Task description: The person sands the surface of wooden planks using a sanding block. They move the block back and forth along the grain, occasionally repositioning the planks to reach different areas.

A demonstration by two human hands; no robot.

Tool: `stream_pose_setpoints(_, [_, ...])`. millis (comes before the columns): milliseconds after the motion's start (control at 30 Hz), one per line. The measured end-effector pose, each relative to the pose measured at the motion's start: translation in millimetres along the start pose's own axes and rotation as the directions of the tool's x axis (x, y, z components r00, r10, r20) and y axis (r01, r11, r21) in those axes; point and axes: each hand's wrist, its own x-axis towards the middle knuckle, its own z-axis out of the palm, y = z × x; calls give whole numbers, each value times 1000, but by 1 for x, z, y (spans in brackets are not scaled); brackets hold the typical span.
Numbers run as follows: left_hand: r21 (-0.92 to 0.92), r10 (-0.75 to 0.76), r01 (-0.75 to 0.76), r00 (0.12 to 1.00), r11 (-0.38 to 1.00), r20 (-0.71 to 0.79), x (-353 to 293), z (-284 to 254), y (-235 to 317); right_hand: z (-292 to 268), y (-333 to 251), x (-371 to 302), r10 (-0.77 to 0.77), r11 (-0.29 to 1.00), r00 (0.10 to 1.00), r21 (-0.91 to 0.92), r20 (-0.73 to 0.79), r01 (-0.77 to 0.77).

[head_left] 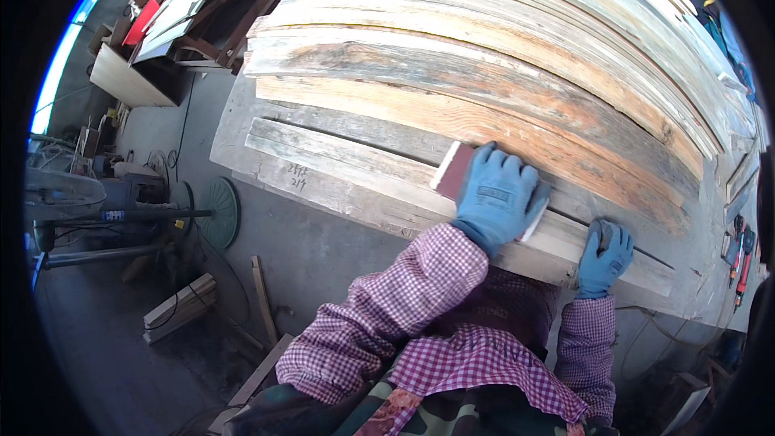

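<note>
A narrow, weathered wooden plank [347, 159] lies along the near edge of the workbench, running from left to right in front of me. My left hand [499, 194], in a blue work glove, is closed around a sanding block [454, 171] with a reddish-brown face and pale edges. The block rests on the plank near its middle, partly hidden under the glove. Farther right, my right hand [605, 258], gloved the same way, grips the plank near its right end, the thumb apart from the bent fingers.
Wide grey and orange-brown boards [484, 85] are stacked across the far side of the workbench [234, 125]. Red-and-black hand tools [744, 262] lie at the right edge. On the floor to the left are a green round base [218, 214] and a bundle of wood strips [182, 307].
</note>
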Motion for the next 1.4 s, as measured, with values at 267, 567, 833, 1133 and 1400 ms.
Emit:
stream_pose_setpoints(267, [21, -67, 71, 984, 997, -163, -7, -24, -51, 0, 3, -1, -11, 999, 1000, -31, 6, 11])
stream_pose_setpoints(567, [104, -51, 87, 949, 991, -312, -19, -42, -90, 3, -3, -2, -9, 1000, 1000, -13, -19, 9])
stream_pose_setpoints(833, [-25, 39, -47, 968, 999, -246, -17, -25, -64, 5, 23, -13, 41, 998, 998, -44, 54, -39])
stream_pose_setpoints(1133, [143, -131, 167, 964, 976, -231, -30, -65, -135, 2, 2, -6, 57, 998, 998, -38, 29, -56])
stream_pose_setpoints(1400, [-56, 77, -87, 984, 995, -160, -14, -16, -39, 0, 12, -7, 25, 1000, 998, 1, 61, -25])
